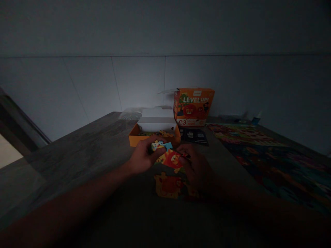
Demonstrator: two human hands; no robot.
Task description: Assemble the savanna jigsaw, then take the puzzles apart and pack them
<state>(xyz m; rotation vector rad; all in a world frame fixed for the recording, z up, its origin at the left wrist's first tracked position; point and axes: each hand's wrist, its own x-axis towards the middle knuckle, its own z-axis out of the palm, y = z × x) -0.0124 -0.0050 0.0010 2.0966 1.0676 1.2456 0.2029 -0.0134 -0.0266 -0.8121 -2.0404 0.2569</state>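
My left hand (143,156) is closed around a few puzzle pieces (167,146) in blue, white and yellow. A red and orange puzzle piece with a lion's face (173,159) lies between my hands. My right hand (193,161) pinches its right end with thumb and fingers, while its left end meets my left thumb. Below them on the table, joined or adjoining puzzle pieces (167,186) show a red and orange animal; my right hand and shadow partly hide them. Just beyond my hands stands an open orange box (141,140) with more pieces inside.
An upright orange "LEVEL UP!" box (195,107) stands at the back by the wall. Beside it lies a dark leaflet (193,136). Colourful assembled puzzles (279,165) cover the table's right side. Clear plastic wrapping (130,113) sits at the back left. The light is dim.
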